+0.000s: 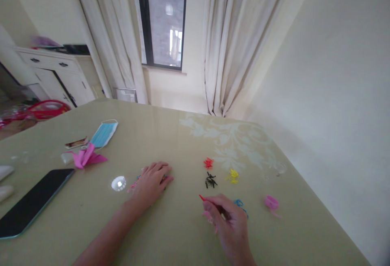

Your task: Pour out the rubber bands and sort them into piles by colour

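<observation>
My left hand (152,180) lies palm down on the table, fingers stretched out, over a pile of mixed coloured rubber bands (134,184) that it partly hides. Thumb and forefinger of my right hand (227,217) pinch a small red rubber band (201,197). Beneath that hand, pink bands (208,216) and blue bands (239,203) show in part. Just beyond it are sorted little heaps: red bands (209,163), black bands (210,180) and yellow bands (233,176).
A clear shiny round piece (118,183) sits left of my left hand. Further left are a pink paper crane (87,157), a blue face mask (104,134) and a black phone (33,203). A pink ribbon roll (271,202) is on the right. A wall borders the table's right side.
</observation>
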{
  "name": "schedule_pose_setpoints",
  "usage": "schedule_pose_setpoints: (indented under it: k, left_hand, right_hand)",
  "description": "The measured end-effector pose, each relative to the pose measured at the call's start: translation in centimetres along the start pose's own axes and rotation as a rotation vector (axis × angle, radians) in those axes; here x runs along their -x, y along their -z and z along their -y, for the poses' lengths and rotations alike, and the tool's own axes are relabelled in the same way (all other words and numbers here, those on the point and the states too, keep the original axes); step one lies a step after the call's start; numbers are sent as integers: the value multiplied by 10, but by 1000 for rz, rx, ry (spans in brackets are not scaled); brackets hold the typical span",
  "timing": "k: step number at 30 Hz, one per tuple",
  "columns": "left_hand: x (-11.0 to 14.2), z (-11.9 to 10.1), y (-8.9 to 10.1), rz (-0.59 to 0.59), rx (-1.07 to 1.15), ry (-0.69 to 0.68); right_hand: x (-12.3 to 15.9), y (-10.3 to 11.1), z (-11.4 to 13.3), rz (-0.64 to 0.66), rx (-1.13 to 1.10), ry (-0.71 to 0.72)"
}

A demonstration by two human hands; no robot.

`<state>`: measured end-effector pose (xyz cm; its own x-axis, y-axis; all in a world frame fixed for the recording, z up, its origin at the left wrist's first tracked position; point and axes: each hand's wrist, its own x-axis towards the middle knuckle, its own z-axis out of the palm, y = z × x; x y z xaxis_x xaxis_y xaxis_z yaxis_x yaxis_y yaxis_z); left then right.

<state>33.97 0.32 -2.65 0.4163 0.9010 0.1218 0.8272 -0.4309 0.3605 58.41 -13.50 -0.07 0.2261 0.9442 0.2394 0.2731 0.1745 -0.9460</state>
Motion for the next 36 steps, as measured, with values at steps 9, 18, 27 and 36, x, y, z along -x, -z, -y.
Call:
schedule_pose_setpoints:
  k: [9,18,27,36]
  left_hand:
    - [-6,-11,12,40,-33,-14]
    - [-6,-16,17,-8,-36,-1]
    - [-9,-14,5,-186,34,-87]
    - [-4,-23,1,-305,441,-85]
  right_hand:
    - [-16,7,6,-175,183,336]
    - [-17,23,-12,-332,380,478]
    - [-17,38,-38,-416,479,557]
    - [-70,25,-22,-144,869,103]
